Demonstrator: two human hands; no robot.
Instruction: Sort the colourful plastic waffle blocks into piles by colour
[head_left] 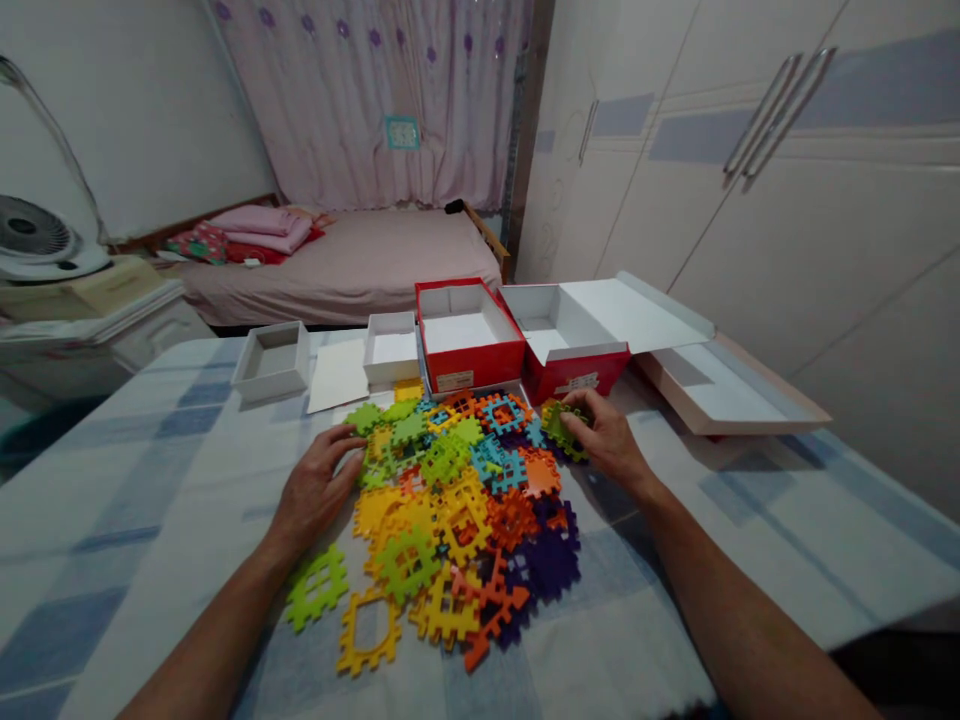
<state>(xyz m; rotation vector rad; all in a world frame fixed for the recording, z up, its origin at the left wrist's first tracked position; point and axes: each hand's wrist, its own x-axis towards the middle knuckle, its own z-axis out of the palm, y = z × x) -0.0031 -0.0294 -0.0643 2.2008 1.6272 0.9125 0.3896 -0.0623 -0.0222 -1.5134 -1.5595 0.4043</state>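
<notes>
A heap of flat plastic building tiles (450,520) with notched edges lies on the table in yellow, green, orange, blue and purple. My right hand (604,437) pinches a green tile (559,425) with yellow along its edge at the heap's far right side. At the left edge of the heap rests my left hand (319,490), fingers loosely bent and apart, the tips against the green tiles there. Whether it touches one firmly is hard to see. Nearer me lie a green window tile (316,588) and a yellow frame tile (369,632).
Beyond the heap stand two open red boxes (472,362) (574,375), two small white boxes (274,365) (391,350) and a white card (337,375). A box lid (742,390) lies to the right. A checked cloth (150,480) covers the table; a bed (390,245) is behind.
</notes>
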